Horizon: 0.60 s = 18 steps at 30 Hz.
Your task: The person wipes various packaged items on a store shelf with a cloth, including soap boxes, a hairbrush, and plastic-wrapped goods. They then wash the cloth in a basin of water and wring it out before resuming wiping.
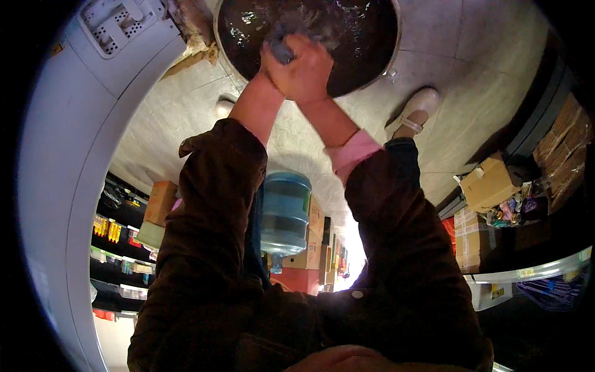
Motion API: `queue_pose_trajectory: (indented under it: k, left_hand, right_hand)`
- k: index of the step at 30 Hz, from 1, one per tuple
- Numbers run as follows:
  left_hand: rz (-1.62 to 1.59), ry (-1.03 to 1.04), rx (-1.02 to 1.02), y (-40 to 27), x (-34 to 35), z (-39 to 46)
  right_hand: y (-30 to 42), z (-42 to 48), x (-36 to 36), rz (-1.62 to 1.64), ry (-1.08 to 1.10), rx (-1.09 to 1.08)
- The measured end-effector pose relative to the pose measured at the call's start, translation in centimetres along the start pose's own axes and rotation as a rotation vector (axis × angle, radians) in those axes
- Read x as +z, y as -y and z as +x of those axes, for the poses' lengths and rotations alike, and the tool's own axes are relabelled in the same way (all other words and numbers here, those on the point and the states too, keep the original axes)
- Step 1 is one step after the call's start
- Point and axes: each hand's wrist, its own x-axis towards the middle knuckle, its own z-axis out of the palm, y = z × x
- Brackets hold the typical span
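Note:
My left hand (269, 67) and my right hand (308, 69) are pressed together over the near part of a round basin (396, 51) of dark water. Between them is a dark grey wet item (281, 51), probably a cloth, bunched up and gripped by both. Most of it is hidden by my fingers. Just beyond my hands the water (353, 60) looks blurred and stirred up, with bright glints on its surface. Both sleeves are pushed up to my forearms.
A white appliance (69, 116) curves along the left. Behind me stand an upside-down blue water jug (284, 214) and cardboard cartons (315, 232). Stocked shelves (123, 253) are at lower left. An opened carton (488, 183) lies at right. My shoe (420, 109) is beside the basin.

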Motion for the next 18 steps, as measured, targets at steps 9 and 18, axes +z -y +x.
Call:
queue_pose_trajectory:
  k: [9,18]
  left_hand:
    - [0.121,-0.340,0.176,-2.4,1.4,0.9]
    - [0.432,-0.496,0.148,-2.1,2.0,-0.7]
  right_hand:
    - [-9.0,5.7,-2.7,-0.206,0.155,0.183]
    - [-12.4,3.6,-1.3,-0.576,0.458,-0.046]
